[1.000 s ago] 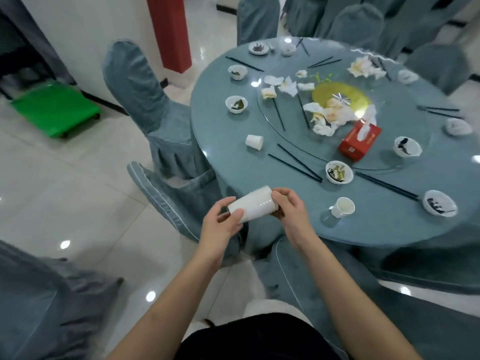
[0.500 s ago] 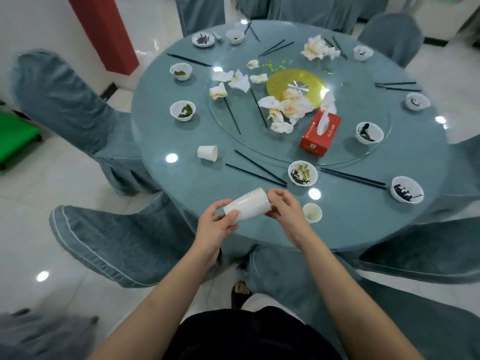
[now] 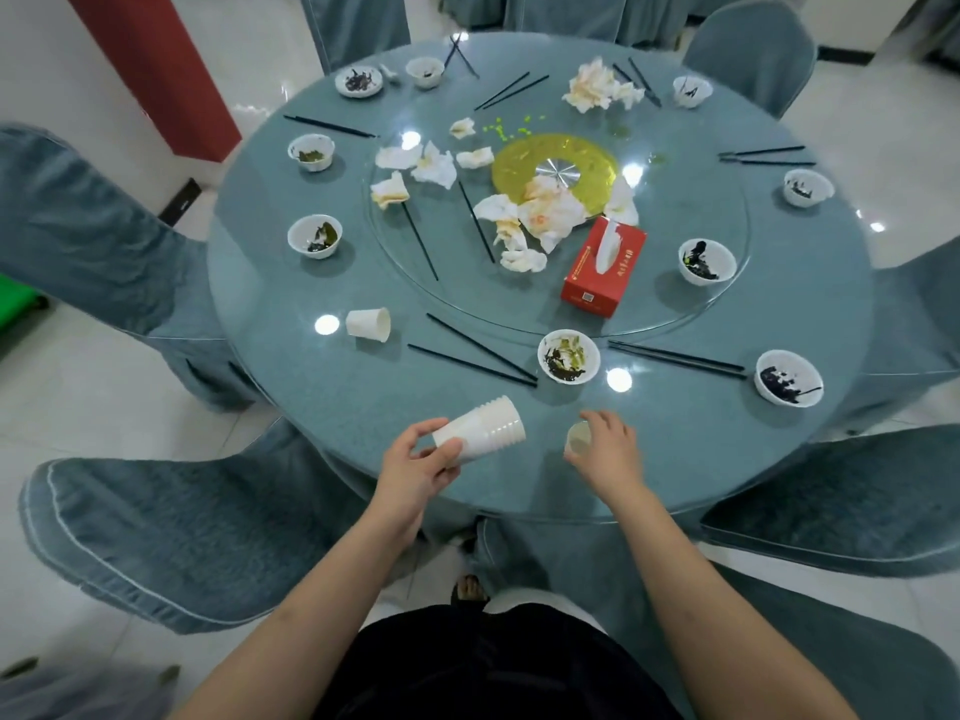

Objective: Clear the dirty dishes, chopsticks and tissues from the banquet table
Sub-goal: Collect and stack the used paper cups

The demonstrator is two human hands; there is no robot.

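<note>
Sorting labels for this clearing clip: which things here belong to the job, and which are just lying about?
Job:
stack of cups in left hand
single cup at right hand
tipped cup
dirty bowls
chopsticks
used tissues

Lying about:
red tissue box
covered chairs
red pillar

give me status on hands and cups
Left hand grips cup stack. Right hand closing on single cup. Nothing in the way.

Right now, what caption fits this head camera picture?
Left hand holds stacked cups; right hand grasps a cup on the messy table.
</note>
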